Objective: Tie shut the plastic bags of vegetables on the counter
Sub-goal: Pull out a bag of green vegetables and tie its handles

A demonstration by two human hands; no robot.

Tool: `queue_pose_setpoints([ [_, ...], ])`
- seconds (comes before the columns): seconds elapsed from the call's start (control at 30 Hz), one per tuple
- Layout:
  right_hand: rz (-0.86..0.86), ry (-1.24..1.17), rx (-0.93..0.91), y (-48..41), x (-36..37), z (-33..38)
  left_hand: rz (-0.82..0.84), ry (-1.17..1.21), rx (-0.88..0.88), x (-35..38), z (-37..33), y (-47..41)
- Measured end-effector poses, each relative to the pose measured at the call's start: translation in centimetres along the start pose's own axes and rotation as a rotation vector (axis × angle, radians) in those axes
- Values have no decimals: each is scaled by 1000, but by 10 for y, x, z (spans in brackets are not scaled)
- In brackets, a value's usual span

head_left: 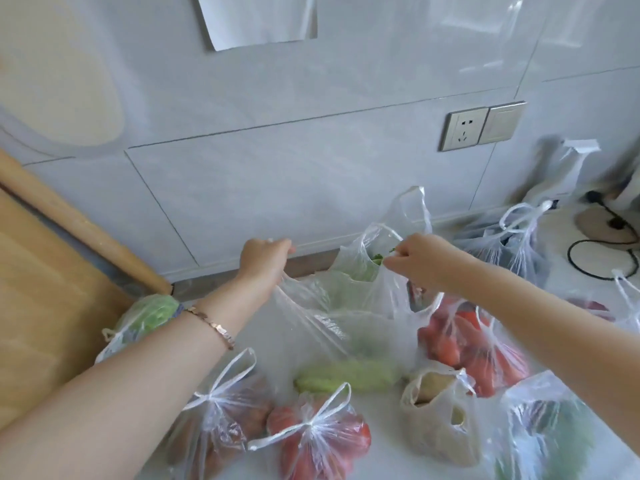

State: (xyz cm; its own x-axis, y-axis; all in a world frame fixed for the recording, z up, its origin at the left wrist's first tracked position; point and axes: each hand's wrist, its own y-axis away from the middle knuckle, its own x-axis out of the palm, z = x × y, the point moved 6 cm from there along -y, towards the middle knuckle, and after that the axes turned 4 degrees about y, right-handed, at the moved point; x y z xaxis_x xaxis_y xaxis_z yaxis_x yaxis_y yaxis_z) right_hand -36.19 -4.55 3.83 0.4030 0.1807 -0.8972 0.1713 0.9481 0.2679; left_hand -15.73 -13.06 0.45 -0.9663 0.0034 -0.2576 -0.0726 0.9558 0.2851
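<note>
Both hands are up on the greens bag [346, 306], mid-counter, close to the far wall. The left hand [265, 261] has its fingers curled round the left handle [294, 296] and pulls it taut out to the left. The right hand [419, 263] pinches the right handle [381, 275] between thumb and fingertips. The mouth gapes between them, leaves poking up. So this looks like the gathering step: handles in hand, no knot yet.

Next, I'd say, the two handles must come together over the greens, cross, and one tuck under the other before the pull. The film is thin and stretched, so a slow, even pull suits it, and the leaves want pushing down clear of the knot.

Around it on the counter [384, 445]: the tomato bag [318, 438] and the bag left of it [221, 410], both near, show knotted handles. So does the far-right dark bag [509, 251]. The beige bag [436, 410] near right sits open-mouthed, likely waiting its turn.

Hard to call: the long green vegetable [346, 375] seems to lie inside the held bag, though the film blurs it. The left forearm covers part of the small green bag [145, 317] at left. The right forearm crosses the red bag [478, 344], so its knot is unclear. The near-right bag [547, 427] runs off the frame, top unseen.
</note>
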Motion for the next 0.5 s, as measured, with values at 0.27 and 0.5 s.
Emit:
queue_pose_setpoints([
  [0.27, 117, -674, 24, -13, 13, 19, -280, -142, 195, -59, -12, -1],
  [0.5, 361, -1154, -47, -9, 38, 63, 132, 157, 27, -43, 10, 22],
])
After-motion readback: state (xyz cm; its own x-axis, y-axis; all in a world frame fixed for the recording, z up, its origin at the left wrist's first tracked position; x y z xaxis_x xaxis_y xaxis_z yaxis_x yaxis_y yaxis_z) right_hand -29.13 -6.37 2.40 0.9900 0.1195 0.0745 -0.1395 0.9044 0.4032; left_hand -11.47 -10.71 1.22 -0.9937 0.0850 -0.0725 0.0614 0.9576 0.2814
